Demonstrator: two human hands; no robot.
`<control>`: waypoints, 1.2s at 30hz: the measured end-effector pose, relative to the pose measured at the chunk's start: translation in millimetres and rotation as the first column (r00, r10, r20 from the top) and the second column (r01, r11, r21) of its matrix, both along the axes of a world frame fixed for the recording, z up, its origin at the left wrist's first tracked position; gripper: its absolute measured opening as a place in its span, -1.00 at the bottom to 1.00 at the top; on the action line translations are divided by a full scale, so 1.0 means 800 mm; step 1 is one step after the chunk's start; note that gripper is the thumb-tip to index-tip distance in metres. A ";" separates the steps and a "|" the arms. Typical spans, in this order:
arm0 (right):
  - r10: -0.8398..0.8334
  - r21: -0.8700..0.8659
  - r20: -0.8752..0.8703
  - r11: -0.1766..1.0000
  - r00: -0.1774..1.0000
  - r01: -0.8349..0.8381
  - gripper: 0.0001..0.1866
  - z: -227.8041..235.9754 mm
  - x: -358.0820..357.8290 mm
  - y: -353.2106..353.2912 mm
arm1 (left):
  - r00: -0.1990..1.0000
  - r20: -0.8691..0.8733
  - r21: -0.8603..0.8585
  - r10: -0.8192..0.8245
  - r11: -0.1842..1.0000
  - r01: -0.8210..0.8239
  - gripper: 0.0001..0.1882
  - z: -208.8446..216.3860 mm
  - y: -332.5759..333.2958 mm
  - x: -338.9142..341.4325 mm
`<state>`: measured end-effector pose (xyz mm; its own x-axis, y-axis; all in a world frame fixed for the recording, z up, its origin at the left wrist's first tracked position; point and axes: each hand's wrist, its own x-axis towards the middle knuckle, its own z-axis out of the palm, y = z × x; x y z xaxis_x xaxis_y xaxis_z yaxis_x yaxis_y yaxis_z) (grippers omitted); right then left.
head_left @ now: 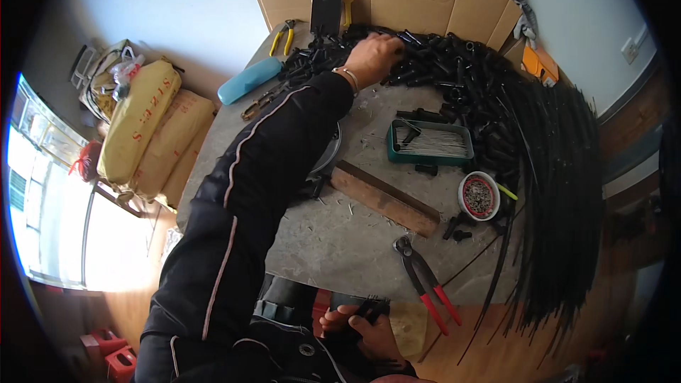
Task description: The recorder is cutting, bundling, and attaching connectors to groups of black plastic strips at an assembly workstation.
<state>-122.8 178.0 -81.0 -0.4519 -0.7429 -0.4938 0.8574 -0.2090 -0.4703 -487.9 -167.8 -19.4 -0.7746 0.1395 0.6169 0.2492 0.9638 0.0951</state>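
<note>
- Pile of black parts (440, 64): beyond the wooden block (386, 198).
- Left hand (374, 58): at the pile, fingers curled; cannot tell whether anything is gripped.
- Right hand (376, 335): on the block's near side, closed around black pieces (369, 307).
- Green tray (429, 159): just beyond the block, containing thin rods (445, 144).
- Red-handled pincers (430, 306): near side of the block, toward its right end.

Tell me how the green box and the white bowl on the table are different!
The green box is a long rectangle, but the white bowl is round.
The green box holds long, thin, pale rods; the white bowl holds tiny greyish bits.
A black piece lies in the green box; none shows in the white bowl.
Both are open on top and sit on the grey table.
</note>
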 end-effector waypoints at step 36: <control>-0.138 -0.176 -0.143 0.978 0.980 0.112 -0.68 0.006 0.042 0.004 | 0.511 0.472 0.859 -0.719 0.506 -0.082 -0.64 0.102 0.141 0.301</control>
